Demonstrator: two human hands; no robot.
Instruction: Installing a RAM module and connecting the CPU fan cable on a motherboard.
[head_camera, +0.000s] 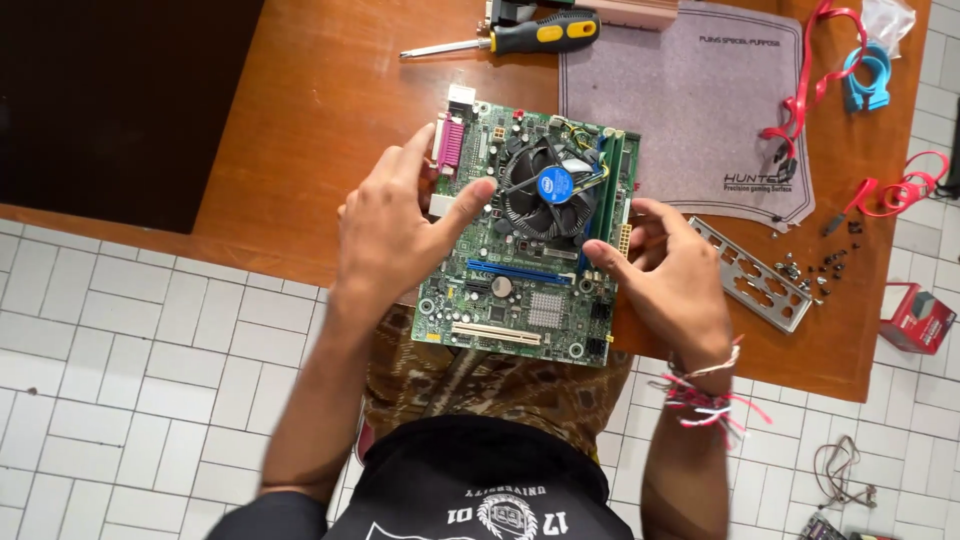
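A green computer motherboard (520, 290) lies at the front edge of a wooden table (320, 120), partly over my lap. A round black cooler fan (545, 190) with a blue centre sits on it. My left hand (395, 235) rests on the board's left side, thumb stretched toward the fan and fingers near the pink port connector (449, 145). My right hand (670, 270) grips the board's right edge, fingers curled by the memory slots. A red and white thread band is on my right wrist.
A yellow-and-black screwdriver (530, 36) lies at the table's far edge. A grey mat (690, 100) is behind the board. A metal port shield (752, 275), loose screws (815, 270), red cables (810, 80) and a blue clip (868, 78) lie right. A small red box (918, 318) sits on the tiled floor.
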